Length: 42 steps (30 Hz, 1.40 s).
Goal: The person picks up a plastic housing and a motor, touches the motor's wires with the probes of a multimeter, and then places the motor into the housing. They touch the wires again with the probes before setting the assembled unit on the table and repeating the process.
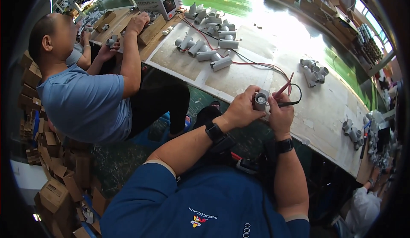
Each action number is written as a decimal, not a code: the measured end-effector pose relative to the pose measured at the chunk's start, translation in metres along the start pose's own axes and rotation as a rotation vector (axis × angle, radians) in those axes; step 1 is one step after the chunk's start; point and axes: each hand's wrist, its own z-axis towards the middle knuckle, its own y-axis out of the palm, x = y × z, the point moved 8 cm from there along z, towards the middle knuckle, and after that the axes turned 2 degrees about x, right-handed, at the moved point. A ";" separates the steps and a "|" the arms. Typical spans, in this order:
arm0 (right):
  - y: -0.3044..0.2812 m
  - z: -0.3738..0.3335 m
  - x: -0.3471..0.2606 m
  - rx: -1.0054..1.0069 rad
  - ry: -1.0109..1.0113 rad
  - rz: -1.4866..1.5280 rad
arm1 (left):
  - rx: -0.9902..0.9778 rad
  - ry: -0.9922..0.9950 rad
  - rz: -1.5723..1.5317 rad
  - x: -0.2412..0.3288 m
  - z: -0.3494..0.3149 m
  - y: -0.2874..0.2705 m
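Holding a grey cylindrical fitting [261, 101] between them, the two hands meet just over the near edge of the counter [326, 108]. The fitting stands with its round, open end facing up toward the wearer, so its long axis is strongly foreshortened and its full length cannot be judged. The left hand [242, 110] is the nearer one, its fingers curled around the fitting's left side and far edge in a firm pinch. The right hand [280, 117] closes in from the right, its fingers bunched around a red probe [283, 89] and a black probe [289, 103], whose handles slant out to the right, away from the fitting. The relation that matters seems to be between the probes' tips and the fitting just left of them; fingers hide those tips, so whether they touch it cannot be told. From the hands, the fitting lies directly between thumbs and fingertips, closer to the left palm. More grey fittings [221, 63] lie on the counter ahead and to the left, well apart from both hands.
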 end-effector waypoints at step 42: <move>-0.105 -0.008 0.042 0.069 0.225 0.544 | -0.253 0.491 0.554 0.066 0.182 0.119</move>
